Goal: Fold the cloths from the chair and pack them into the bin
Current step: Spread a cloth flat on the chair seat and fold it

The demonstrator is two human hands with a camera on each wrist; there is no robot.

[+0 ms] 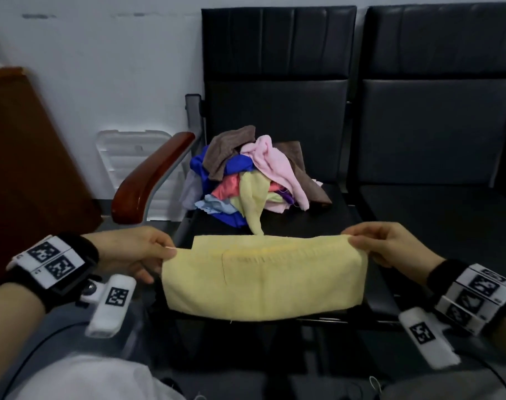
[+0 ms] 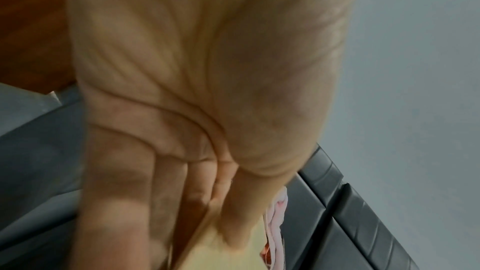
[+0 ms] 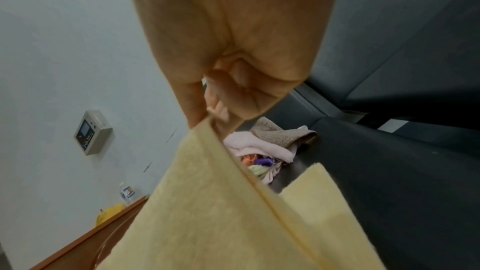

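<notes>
A pale yellow cloth (image 1: 263,281) hangs doubled over in the air in front of the black chair seat (image 1: 327,220). My left hand (image 1: 162,252) pinches its upper left corner, and my right hand (image 1: 354,241) pinches its upper right corner. In the left wrist view the thumb presses the yellow cloth (image 2: 223,254) against the fingers. In the right wrist view the thumb and fingers pinch the folded edge of the yellow cloth (image 3: 221,202). A heap of loose cloths (image 1: 246,174), brown, pink, blue, red and yellow, lies on the seat behind. The bin is not in view.
A wooden armrest (image 1: 148,177) stands left of the seat, with a white plastic lid (image 1: 130,157) leaning on the wall behind it. A second black chair (image 1: 436,140) adjoins on the right. A brown wooden panel (image 1: 23,157) is at far left.
</notes>
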